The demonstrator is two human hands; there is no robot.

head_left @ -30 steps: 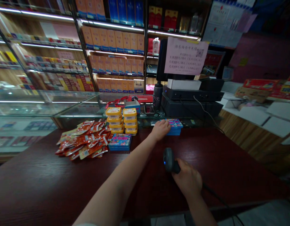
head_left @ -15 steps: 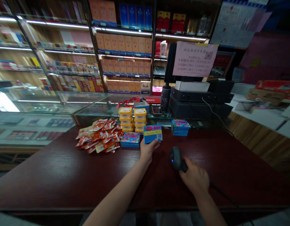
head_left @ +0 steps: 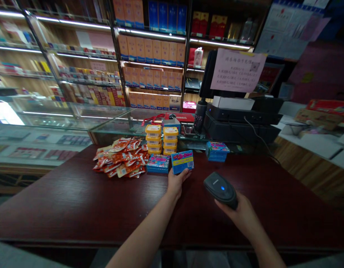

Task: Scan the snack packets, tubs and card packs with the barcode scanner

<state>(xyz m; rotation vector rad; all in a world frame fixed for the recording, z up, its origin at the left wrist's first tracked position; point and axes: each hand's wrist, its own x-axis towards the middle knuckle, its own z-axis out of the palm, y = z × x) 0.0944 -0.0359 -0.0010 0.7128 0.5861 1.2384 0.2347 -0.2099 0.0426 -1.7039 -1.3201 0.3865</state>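
Note:
My left hand [head_left: 177, 180] is closed around the lower edge of a small blue box [head_left: 183, 161] with pink lettering and a yellow band, its barcode towards me. In my right hand [head_left: 241, 212] is a dark barcode scanner [head_left: 220, 189] with a blue light, its head pointing up and left. A low stack of similar blue boxes [head_left: 157, 163] lies just left of the held one. Behind it stand two stacks of yellow tubs [head_left: 153, 140]. Another stack of blue boxes [head_left: 217, 152] sits to the right. Orange packets [head_left: 121, 158] form a heap at the left.
The dark red table [head_left: 104, 208] meets a glass display counter [head_left: 110, 124] at the back. A monitor with a paper notice [head_left: 237, 70] and black machines [head_left: 241, 126] stand at the back right. Behind are lit shelves of boxes [head_left: 152, 52].
My right hand has turned the scanner from upright to lying flatter, its top now facing me. The blue box in my left hand has tilted slightly.

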